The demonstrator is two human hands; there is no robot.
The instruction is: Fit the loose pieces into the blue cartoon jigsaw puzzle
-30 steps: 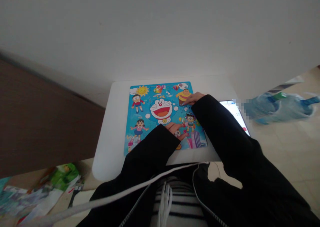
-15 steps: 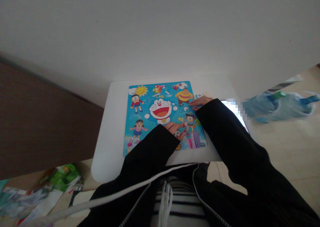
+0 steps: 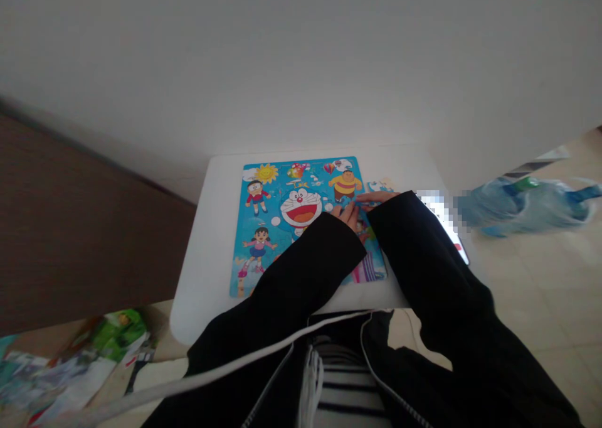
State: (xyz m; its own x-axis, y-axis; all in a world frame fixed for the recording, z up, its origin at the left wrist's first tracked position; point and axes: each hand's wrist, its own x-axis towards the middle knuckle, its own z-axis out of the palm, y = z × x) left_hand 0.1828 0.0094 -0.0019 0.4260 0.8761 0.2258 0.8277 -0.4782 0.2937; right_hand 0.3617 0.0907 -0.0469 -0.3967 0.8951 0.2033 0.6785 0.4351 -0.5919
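A square blue jigsaw puzzle (image 3: pixel 282 227) with cartoon figures lies flat on a small white table. My left hand (image 3: pixel 347 214) rests over its right half, fingers stretched and slightly apart, the tips close to those of my other hand. At the puzzle's right edge, my right hand (image 3: pixel 379 199) is closed, with thumb and fingers around what looks like a small blue puzzle piece (image 3: pixel 362 206). The piece is mostly hidden by the fingers. Just beyond this hand, some loose puzzle pieces (image 3: pixel 380 184) lie on the table. My left sleeve covers the puzzle's lower middle.
The white table (image 3: pixel 200 258) stands against a pale wall. A lit phone (image 3: pixel 444 224) lies at its right side, partly under my sleeve. Wrapped water bottles (image 3: pixel 540 203) stand on the floor at right. A white cord (image 3: pixel 226 370) crosses before me; bags (image 3: pixel 117 335) lie lower left.
My left hand has moved up and right from the puzzle's lower middle to meet my right hand's fingertips. My right hand has stayed near the puzzle's right edge.
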